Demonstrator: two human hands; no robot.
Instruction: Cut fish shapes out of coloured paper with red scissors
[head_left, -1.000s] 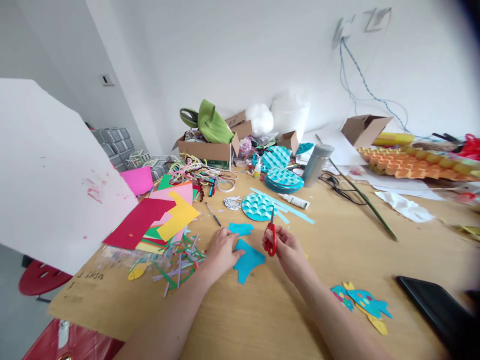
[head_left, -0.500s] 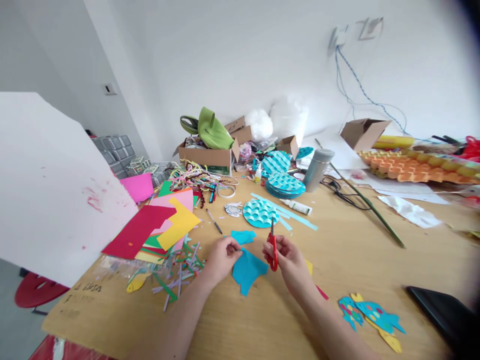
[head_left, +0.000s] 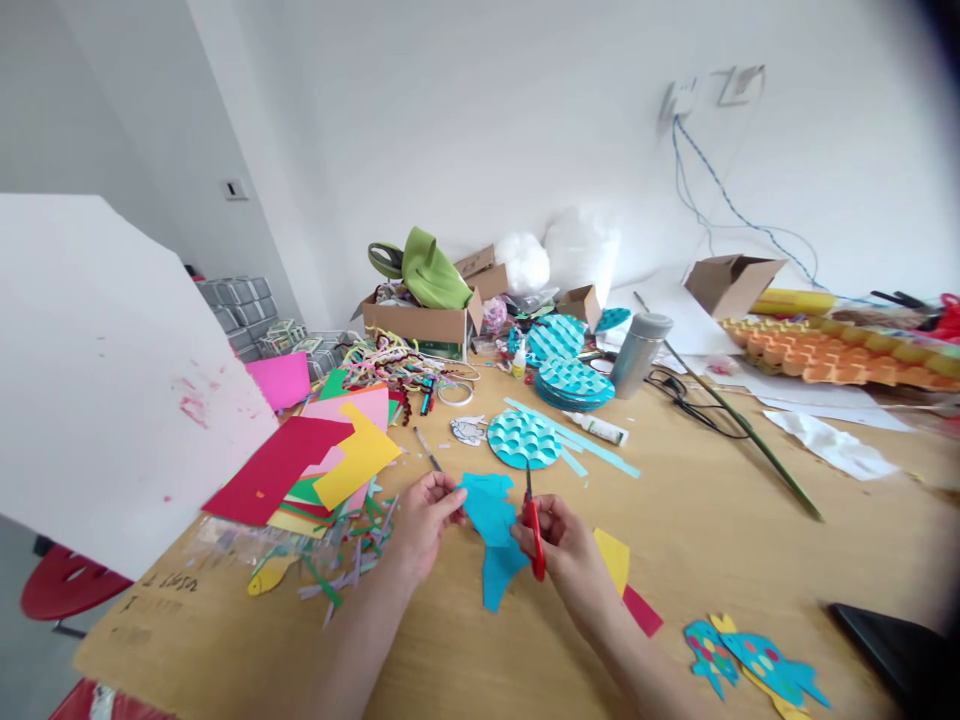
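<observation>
My left hand (head_left: pixel 429 515) pinches the upper left edge of a blue paper piece (head_left: pixel 491 520) above the table. Red-handled scissors (head_left: pixel 534 535) are in my right hand (head_left: pixel 559 540), blades pointing away from me and looking closed; its fingertips meet the right edge of the same paper. Another blue scrap (head_left: pixel 491 484) lies just behind. Beyond the scissor tips rests a round disc with a teal wave pattern (head_left: pixel 523 440), with a white fish-like cutout (head_left: pixel 469 430) to its left.
Coloured paper sheets (head_left: pixel 277 470) and thin strips lie on the left. Decorated paper fish (head_left: pixel 765 660) and a black tablet-like object (head_left: pixel 892 650) are at the front right. A grey flask (head_left: pixel 640 355), stacked discs (head_left: pixel 575 383) and a glue bottle (head_left: pixel 598 428) stand or lie farther back.
The blue paper has turned and lifted toward my left hand. My right hand has moved slightly left and down, its fingertips now at the paper. The whole view has shifted slightly.
</observation>
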